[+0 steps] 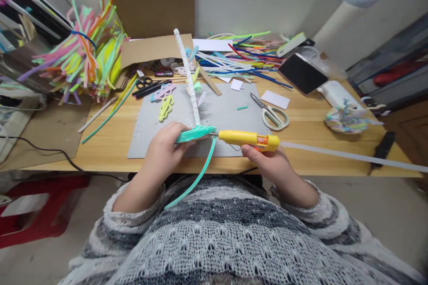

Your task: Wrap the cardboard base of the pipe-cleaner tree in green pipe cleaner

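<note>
My left hand [167, 144] is closed around the edge of a flat base wrapped in green pipe cleaner [195, 133]. From that base a white wrapped stick [187, 69] stands up, with small pastel pieces along it. A loose tail of green pipe cleaner [200, 173] curves down toward my lap. My right hand [267, 160] grips a yellow hot glue gun [245, 139], whose metal nozzle is at the right end of the green base; I cannot tell if they touch. A long translucent glue stick [351, 156] sticks out of the gun's back.
A grey cutting mat [147, 129] lies under the work. White-handled scissors [274, 116], paper pieces [275, 99] and bent pastel shapes [166, 107] are on it or near it. Pipe cleaner bundles [83, 53] stand left; a phone [302, 73] leans right. A red stool [50, 205] is below.
</note>
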Demonstrator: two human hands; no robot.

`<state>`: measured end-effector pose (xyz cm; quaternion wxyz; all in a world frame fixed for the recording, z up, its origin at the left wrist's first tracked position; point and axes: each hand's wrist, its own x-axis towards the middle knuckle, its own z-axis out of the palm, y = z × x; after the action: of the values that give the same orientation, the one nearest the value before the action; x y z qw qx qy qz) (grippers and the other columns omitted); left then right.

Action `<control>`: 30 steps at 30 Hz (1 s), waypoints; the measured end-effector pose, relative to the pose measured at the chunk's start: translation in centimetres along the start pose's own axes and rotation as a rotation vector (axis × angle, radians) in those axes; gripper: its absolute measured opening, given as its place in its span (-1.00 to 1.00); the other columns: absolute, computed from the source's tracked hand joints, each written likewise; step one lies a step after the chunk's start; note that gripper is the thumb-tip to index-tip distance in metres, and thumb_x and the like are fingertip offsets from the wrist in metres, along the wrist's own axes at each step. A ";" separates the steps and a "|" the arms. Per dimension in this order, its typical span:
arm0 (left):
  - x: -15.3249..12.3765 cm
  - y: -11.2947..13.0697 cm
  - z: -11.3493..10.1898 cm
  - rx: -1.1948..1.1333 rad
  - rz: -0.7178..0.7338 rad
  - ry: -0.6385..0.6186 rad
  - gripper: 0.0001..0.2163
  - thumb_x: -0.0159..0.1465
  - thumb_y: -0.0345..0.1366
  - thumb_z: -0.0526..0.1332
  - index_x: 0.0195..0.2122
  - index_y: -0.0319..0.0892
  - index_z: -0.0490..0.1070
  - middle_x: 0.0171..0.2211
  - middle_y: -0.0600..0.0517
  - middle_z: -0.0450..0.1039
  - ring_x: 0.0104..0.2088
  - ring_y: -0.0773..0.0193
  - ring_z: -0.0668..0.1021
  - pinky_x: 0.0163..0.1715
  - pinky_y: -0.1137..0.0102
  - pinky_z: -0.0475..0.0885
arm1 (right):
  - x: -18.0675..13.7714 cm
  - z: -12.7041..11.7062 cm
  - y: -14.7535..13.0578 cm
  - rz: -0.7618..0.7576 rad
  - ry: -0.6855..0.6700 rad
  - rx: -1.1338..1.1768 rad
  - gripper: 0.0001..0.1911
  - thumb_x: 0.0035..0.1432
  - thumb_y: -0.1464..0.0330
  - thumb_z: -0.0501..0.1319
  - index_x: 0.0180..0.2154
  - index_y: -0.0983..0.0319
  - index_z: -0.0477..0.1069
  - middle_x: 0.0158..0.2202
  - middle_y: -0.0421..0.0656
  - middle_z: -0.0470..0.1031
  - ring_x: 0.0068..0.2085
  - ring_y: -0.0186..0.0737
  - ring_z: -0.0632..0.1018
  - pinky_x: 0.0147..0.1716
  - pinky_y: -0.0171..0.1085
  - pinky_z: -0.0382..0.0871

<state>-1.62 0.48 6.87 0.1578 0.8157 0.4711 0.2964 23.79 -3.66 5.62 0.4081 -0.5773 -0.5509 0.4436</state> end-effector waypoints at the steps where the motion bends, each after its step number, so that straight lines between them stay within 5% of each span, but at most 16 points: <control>1: 0.0 0.0 0.0 0.000 -0.002 -0.002 -0.93 0.25 -0.30 0.22 -0.27 -0.15 0.38 -0.31 0.02 0.45 -0.28 0.23 0.48 -0.29 0.36 0.36 | 0.0 -0.1 0.1 0.001 -0.001 -0.003 -0.70 0.01 0.09 0.28 -0.37 0.19 0.50 -0.48 -0.18 0.46 -0.41 -0.23 0.48 -0.36 -0.18 0.45; 15: 0.0 -0.4 0.1 -0.003 -0.009 0.003 -0.91 0.23 -0.30 0.25 -0.27 -0.15 0.37 -0.35 0.04 0.42 -0.31 0.23 0.46 -0.31 0.36 0.34 | 0.5 -0.6 1.1 0.033 0.081 -0.063 -0.68 -0.02 0.08 0.31 -0.46 0.22 0.47 -0.59 -0.23 0.40 -0.54 -0.33 0.37 -0.54 -0.28 0.28; 30: 0.0 -0.5 0.0 0.003 -0.007 -0.007 -0.91 0.24 -0.30 0.22 -0.24 -0.14 0.38 -0.31 0.02 0.44 -0.26 0.21 0.48 -0.26 0.34 0.36 | 0.4 -1.4 0.7 0.018 0.060 -0.079 -0.65 0.01 0.06 0.29 -0.31 0.20 0.53 -0.45 -0.16 0.51 -0.44 -0.25 0.47 -0.41 -0.19 0.39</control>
<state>-1.99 0.73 6.59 0.1594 0.8153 0.4739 0.2921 25.30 -3.29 5.29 0.3975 -0.6108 -0.5502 0.4076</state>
